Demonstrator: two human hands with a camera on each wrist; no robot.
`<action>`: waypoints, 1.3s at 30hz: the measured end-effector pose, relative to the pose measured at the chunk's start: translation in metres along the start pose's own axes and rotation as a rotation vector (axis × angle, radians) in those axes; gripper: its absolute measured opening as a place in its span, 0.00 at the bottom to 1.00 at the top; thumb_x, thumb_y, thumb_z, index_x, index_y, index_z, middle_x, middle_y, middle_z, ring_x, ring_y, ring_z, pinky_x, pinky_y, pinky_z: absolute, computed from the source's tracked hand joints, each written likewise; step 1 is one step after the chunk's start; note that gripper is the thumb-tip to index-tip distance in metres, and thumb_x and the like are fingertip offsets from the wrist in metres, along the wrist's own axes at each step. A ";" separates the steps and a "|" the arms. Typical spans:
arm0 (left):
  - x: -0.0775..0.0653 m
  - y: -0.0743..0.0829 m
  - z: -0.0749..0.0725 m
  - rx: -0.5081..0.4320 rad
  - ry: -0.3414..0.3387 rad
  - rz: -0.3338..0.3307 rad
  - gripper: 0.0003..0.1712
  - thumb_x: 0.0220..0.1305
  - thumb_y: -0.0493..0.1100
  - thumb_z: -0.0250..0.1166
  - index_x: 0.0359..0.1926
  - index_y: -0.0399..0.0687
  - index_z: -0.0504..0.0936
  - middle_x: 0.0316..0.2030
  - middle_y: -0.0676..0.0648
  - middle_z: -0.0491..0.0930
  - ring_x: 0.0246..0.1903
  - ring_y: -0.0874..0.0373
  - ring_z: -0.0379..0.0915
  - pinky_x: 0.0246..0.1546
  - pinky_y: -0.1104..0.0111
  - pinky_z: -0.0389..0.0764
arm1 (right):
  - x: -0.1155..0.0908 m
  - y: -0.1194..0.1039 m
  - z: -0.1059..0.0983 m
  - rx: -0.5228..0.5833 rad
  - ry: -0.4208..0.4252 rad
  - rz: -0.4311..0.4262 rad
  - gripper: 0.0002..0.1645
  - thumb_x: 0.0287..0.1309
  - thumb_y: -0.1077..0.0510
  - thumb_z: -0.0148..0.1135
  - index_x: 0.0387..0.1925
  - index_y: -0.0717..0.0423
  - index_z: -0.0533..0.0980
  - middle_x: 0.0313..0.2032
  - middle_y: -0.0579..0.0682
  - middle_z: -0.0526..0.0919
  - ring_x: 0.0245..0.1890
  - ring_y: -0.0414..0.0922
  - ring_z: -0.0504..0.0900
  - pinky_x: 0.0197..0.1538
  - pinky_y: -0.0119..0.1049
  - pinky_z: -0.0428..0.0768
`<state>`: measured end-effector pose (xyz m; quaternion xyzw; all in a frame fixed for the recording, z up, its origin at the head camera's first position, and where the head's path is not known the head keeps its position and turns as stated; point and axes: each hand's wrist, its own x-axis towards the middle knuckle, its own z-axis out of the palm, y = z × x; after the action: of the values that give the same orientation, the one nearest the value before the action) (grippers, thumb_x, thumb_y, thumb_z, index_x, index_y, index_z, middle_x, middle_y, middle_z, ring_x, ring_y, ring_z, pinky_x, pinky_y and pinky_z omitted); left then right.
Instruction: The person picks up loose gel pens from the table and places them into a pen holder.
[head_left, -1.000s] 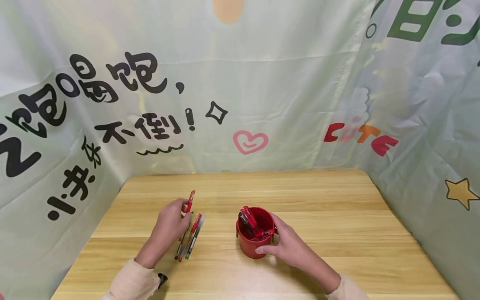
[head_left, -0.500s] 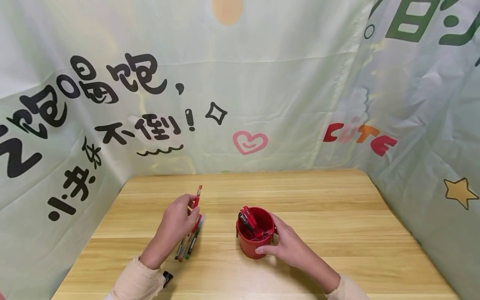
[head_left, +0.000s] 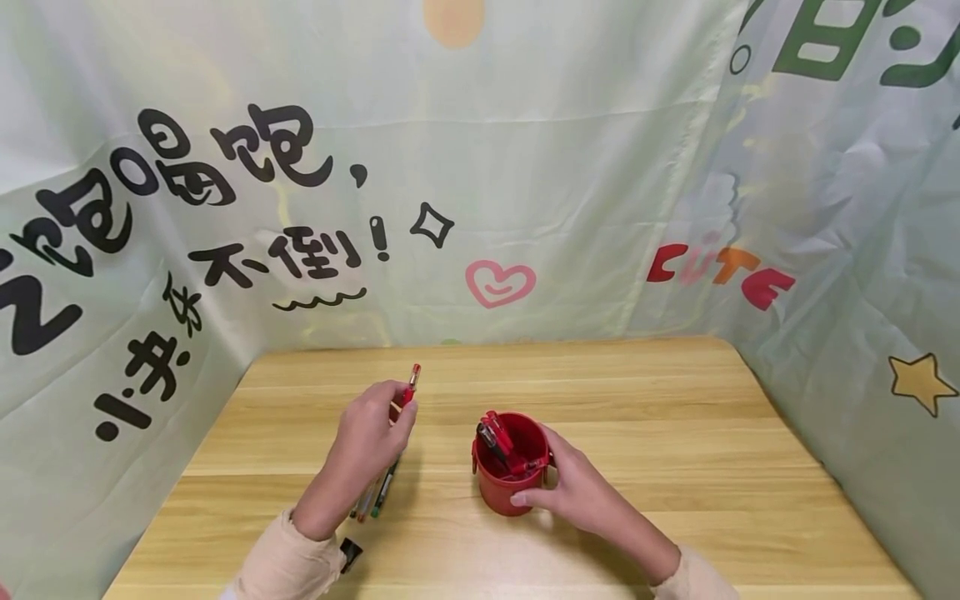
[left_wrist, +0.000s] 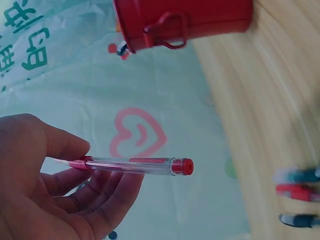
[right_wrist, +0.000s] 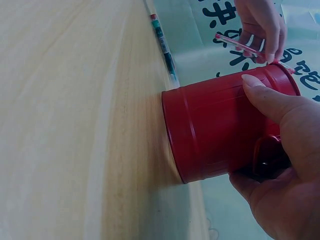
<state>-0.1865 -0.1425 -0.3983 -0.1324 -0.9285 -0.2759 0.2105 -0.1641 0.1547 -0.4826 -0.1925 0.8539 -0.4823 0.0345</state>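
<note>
My left hand point(head_left: 367, 437) pinches a red pen point(left_wrist: 135, 166) with a clear barrel between thumb and fingers. It is raised over the table, left of a red metal bucket point(head_left: 497, 497). My right hand point(head_left: 581, 486) grips that bucket from its right side, the thumb across the front wall near a side handle. Inside the bucket lean several red and black pens point(head_left: 495, 442); their lower parts are hidden. Below my left hand several more pens point(head_left: 385, 492) lie side by side on the table, partly covered by the hand in the head view.
The light wooden table point(head_left: 675, 450) is bordered at the back and sides by a printed cloth point(head_left: 585, 200). A small black piece point(head_left: 349, 554) shows by the left sleeve.
My left hand has moved right and slightly away from me with the red pen, leaving its spot over the lying pens. The right hand and the bucket have stayed in place.
</note>
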 end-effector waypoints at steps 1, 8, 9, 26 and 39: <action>0.000 0.003 0.000 -0.005 0.003 0.005 0.07 0.66 0.37 0.70 0.43 0.39 0.85 0.34 0.46 0.84 0.29 0.58 0.79 0.29 0.69 0.82 | 0.000 0.000 0.000 0.000 -0.001 0.000 0.60 0.48 0.39 0.82 0.77 0.44 0.61 0.69 0.43 0.76 0.69 0.47 0.77 0.70 0.52 0.78; 0.002 0.018 0.000 -0.024 0.021 0.032 0.04 0.67 0.38 0.70 0.40 0.42 0.86 0.33 0.47 0.84 0.30 0.59 0.81 0.31 0.68 0.86 | 0.001 -0.001 0.001 -0.002 -0.003 -0.004 0.60 0.47 0.39 0.82 0.77 0.45 0.61 0.69 0.43 0.76 0.68 0.47 0.77 0.70 0.52 0.78; 0.002 0.020 0.000 -0.026 0.024 0.036 0.04 0.67 0.38 0.70 0.40 0.42 0.86 0.32 0.47 0.84 0.30 0.59 0.81 0.31 0.68 0.86 | 0.001 -0.001 0.001 -0.001 -0.002 -0.004 0.60 0.47 0.39 0.82 0.77 0.45 0.61 0.69 0.43 0.76 0.68 0.47 0.78 0.69 0.52 0.78; 0.010 0.058 0.004 -0.123 0.062 0.160 0.05 0.68 0.39 0.69 0.41 0.42 0.88 0.33 0.49 0.85 0.31 0.60 0.82 0.31 0.71 0.86 | 0.000 0.001 0.001 0.010 0.007 -0.034 0.59 0.47 0.39 0.82 0.77 0.43 0.61 0.68 0.43 0.77 0.69 0.47 0.78 0.70 0.51 0.78; 0.012 0.076 0.004 -0.140 0.087 0.226 0.08 0.68 0.39 0.70 0.46 0.42 0.89 0.37 0.49 0.87 0.33 0.61 0.84 0.34 0.74 0.87 | 0.000 0.001 0.000 -0.010 0.011 -0.040 0.59 0.47 0.38 0.82 0.77 0.43 0.61 0.68 0.43 0.77 0.69 0.47 0.78 0.70 0.52 0.78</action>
<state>-0.1705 -0.0764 -0.3614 -0.2384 -0.8761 -0.3203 0.2704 -0.1647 0.1549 -0.4839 -0.2072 0.8525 -0.4796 0.0192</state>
